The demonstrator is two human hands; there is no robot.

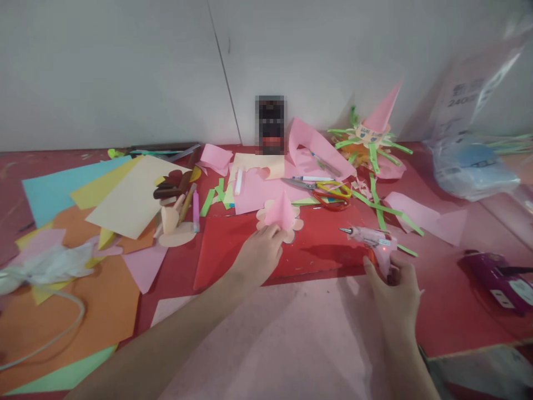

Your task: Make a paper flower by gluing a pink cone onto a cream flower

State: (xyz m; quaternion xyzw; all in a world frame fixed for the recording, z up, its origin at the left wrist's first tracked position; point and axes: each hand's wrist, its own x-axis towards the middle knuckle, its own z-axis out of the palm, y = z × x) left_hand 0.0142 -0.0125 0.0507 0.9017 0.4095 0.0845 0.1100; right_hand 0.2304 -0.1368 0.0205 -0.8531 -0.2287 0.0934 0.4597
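Note:
My left hand (260,250) is closed at the lower edge of a small pink paper cone (280,211), fingertips pressed together on it. Under the cone lies a peach paper piece with a scalloped, flower-like edge (296,224), on a red board (237,239). To the right, my right hand (397,286) grips the handle of a pink hot glue gun (372,238). A small red light glows on the gun's side. Its metal nozzle points left, toward the cone, and stays apart from it. My fingers partly hide the gun's handle.
Scissors (333,194) and a white pen (314,179) lie behind the board among pink scraps. A pink-coned paper figure with green strips (377,130) stands at the back right. Coloured sheets (125,194) spread left. A purple device (499,280) and plastic bag (474,166) are right.

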